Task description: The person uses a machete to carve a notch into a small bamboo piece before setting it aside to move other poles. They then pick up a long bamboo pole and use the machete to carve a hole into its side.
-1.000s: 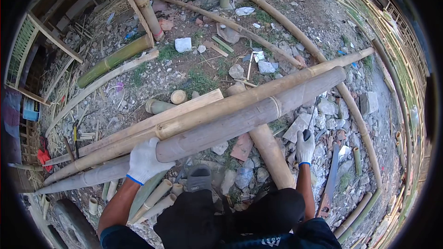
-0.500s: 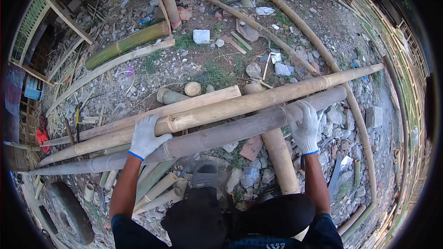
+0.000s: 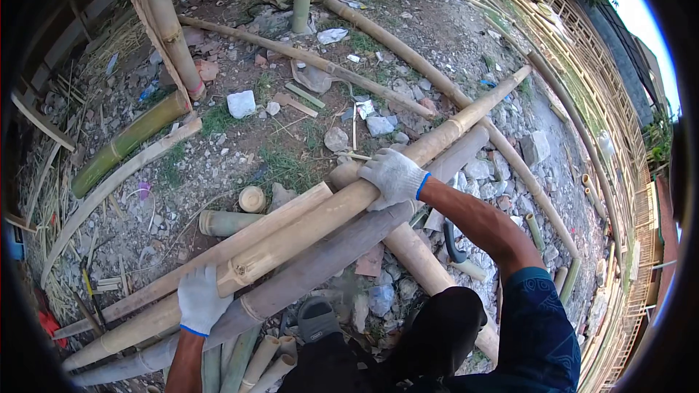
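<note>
Both my hands wear white gloves with blue cuffs. A long tan bamboo pole [image 3: 295,239] slants from lower left to upper right. My left hand [image 3: 202,300] grips it beside a node, fingers over the far side. Further up the same pole, my right hand [image 3: 397,178] is wrapped over the top; its fingertips are partly hidden. Along the near side lies a greyish bamboo pole [image 3: 320,263], close against the tan one. On the far side is a flat split bamboo strip [image 3: 218,251]. A thick bamboo pole [image 3: 422,255] passes crosswise underneath.
Rubble and broken stones [image 3: 535,148] cover the ground. A dark curved handle [image 3: 454,241] lies right of the crosswise pole. Short cut bamboo pieces [image 3: 263,356] sit by my sandalled foot [image 3: 319,320]. A green bamboo length [image 3: 131,142] and an upright post [image 3: 169,29] stand left.
My right hand has moved left from the grey pole onto the tan pole. My left hand stays on the tan pole. The view has turned right, and the poles look more steeply slanted.
</note>
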The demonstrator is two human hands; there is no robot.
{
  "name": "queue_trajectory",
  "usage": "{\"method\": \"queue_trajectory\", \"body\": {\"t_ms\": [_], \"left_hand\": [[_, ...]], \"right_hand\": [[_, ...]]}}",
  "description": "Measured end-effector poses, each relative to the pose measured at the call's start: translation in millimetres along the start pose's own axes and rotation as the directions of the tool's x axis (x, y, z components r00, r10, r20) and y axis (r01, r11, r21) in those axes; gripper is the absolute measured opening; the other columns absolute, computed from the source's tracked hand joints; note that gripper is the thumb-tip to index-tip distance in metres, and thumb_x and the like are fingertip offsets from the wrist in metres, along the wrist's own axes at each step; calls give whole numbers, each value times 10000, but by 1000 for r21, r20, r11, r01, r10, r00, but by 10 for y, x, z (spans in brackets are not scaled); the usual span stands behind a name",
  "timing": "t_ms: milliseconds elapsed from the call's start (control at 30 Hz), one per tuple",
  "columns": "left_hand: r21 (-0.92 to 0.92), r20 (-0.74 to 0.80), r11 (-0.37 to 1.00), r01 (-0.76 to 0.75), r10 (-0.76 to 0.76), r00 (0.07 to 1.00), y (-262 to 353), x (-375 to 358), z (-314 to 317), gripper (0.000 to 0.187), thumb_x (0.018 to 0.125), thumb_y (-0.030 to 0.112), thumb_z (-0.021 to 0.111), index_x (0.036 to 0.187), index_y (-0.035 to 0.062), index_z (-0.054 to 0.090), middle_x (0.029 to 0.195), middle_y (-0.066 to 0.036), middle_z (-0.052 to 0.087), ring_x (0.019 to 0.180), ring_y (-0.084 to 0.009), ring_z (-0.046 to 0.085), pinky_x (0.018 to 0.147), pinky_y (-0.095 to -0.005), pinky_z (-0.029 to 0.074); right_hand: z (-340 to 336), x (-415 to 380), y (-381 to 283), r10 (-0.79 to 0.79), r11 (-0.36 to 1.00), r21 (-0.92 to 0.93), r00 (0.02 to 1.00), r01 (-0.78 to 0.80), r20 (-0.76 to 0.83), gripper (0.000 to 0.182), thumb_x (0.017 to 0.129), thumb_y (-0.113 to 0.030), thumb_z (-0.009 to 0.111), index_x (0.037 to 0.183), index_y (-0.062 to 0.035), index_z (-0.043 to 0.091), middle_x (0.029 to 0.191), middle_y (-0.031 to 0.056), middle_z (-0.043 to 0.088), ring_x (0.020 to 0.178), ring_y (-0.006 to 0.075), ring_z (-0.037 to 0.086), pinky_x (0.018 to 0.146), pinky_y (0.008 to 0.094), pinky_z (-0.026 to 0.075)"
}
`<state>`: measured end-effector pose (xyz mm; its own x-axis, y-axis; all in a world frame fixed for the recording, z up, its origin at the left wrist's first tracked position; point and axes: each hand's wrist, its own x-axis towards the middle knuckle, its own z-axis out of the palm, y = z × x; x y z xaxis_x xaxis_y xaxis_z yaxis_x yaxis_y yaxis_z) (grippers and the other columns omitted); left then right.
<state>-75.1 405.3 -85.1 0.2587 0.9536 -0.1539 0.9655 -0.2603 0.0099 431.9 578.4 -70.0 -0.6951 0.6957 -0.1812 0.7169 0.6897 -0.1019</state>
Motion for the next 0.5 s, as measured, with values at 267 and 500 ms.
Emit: {"method": "queue_trajectory", "body": {"t_ms": [267,500], "left_hand": [[46,9,998,42,-42,999,-168,-98,-258,641,669,390,870,1173,83,620,1036,-109,685,948,-325,676,840,-452,531],[-40,-37,999,24,-26,999,-399,-113,-83,630,640,329,874,1142,60,605,992,-148,671,937,-374,673,828,-503,535]], "right_hand": [[0,223,-126,-143,989,26,983,147,-118,635,632,-524,870,1048,-92,662,954,100,706,996,314,683,979,457,491],[124,328,-237,-118,985,104,978,137,-172,661,619,-510,868,1076,-81,660,1132,133,684,1082,327,662,1062,476,478]]}}
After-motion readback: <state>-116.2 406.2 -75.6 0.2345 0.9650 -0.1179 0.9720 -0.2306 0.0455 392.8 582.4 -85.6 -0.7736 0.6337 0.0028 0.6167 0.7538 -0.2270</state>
